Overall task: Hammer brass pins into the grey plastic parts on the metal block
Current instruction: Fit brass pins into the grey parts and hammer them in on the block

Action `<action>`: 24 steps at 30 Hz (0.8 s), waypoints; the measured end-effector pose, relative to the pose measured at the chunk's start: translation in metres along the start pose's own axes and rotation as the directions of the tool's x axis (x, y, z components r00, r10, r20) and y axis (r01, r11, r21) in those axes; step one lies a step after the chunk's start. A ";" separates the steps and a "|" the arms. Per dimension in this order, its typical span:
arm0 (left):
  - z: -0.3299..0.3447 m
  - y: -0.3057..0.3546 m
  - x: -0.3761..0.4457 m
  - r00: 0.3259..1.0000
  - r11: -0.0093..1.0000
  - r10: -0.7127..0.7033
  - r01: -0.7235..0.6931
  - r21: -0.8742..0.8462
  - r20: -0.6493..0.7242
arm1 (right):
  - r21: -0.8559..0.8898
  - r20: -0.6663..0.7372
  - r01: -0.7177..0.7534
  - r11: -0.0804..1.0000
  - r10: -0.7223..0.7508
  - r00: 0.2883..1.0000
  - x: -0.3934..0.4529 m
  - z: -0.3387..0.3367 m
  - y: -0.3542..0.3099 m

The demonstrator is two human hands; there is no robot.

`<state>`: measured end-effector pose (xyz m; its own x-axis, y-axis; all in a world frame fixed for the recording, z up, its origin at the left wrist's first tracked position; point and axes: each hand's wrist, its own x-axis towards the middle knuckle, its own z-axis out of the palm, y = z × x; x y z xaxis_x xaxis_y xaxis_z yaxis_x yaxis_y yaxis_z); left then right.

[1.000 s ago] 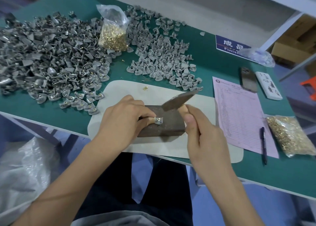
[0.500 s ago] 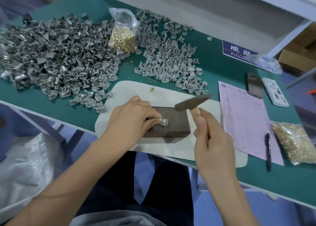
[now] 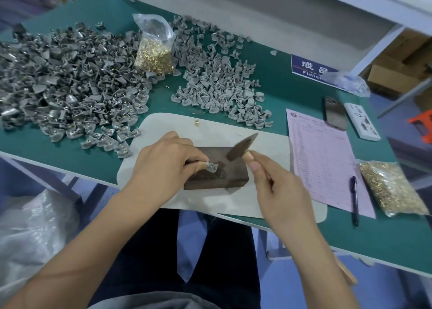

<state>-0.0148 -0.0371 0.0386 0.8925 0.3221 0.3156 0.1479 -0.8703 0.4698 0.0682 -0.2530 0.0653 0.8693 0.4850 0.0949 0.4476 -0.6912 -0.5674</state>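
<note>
Pinching a grey plastic part (image 3: 211,167) between thumb and fingertips, the left hand (image 3: 163,166) holds it down on the dark metal block (image 3: 230,178), which sits on a pale mat (image 3: 268,145) at the near edge of the green worktop (image 3: 280,84). The right hand (image 3: 278,191) has its grip closed around the wooden handle of a small hammer (image 3: 240,148), whose blurred head hangs tilted just above the block, right of the part. Behind lie two heaps of grey parts (image 3: 70,86), a clear bag of brass pins (image 3: 155,51) between them, and another bag (image 3: 392,189) beside a pink form (image 3: 327,163).
</note>
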 end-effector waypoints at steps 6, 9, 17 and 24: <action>0.001 0.001 -0.001 1.000 1.000 -0.011 0.011 -0.009 -0.002 | -0.324 -0.202 -0.234 0.917 0.174 0.964 0.022 0.008 0.027; 0.004 0.001 -0.002 1.000 0.999 -0.023 0.023 -0.038 0.016 | -0.423 -0.114 -0.336 0.842 0.318 0.941 0.027 0.014 0.029; -0.003 -0.016 -0.019 0.996 0.994 -0.077 0.073 -0.085 -0.040 | -0.040 -0.116 0.257 0.966 -0.260 0.959 0.029 0.039 -0.038; -0.033 -0.061 -0.050 0.965 0.973 -0.222 0.210 -0.091 -0.142 | -0.030 0.076 0.383 0.923 -0.380 0.922 0.044 0.098 -0.101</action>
<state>-0.0820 0.0124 0.0211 0.7679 0.5566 0.3171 0.2932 -0.7455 0.5985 0.0406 -0.1101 0.0468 0.6157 0.7504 0.2405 0.7522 -0.4688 -0.4630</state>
